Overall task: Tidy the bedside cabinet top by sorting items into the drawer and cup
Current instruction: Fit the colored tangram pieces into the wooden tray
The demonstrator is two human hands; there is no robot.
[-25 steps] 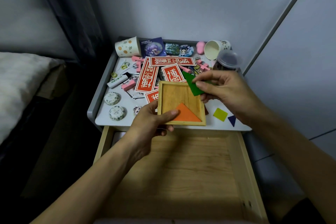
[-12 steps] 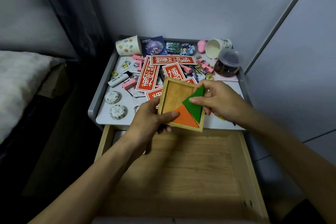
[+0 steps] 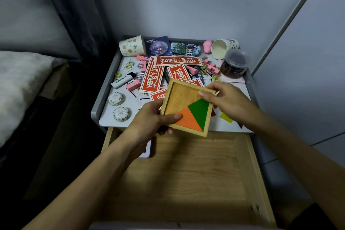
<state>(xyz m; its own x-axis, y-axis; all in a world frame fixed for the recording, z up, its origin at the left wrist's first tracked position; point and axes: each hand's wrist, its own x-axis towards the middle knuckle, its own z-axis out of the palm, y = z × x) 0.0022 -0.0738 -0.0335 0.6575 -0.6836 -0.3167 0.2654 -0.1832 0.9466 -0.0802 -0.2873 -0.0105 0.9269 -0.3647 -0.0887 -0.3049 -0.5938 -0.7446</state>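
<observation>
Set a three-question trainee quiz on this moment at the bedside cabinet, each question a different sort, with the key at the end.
1. True or false: the wooden tray holds three coloured pieces.
2. Of the left hand and the right hand, which grips the tray? A: left only. B: right only. C: both.
3. Fill in: in the tray, the green triangle lies edge to edge with the ____ triangle.
Key: 1 false, it holds two. 2 C. 3 orange, the orange triangle.

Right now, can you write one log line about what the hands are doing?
left hand: holds tray | right hand: holds tray | in tray: orange piece, green piece | drawer: open
</observation>
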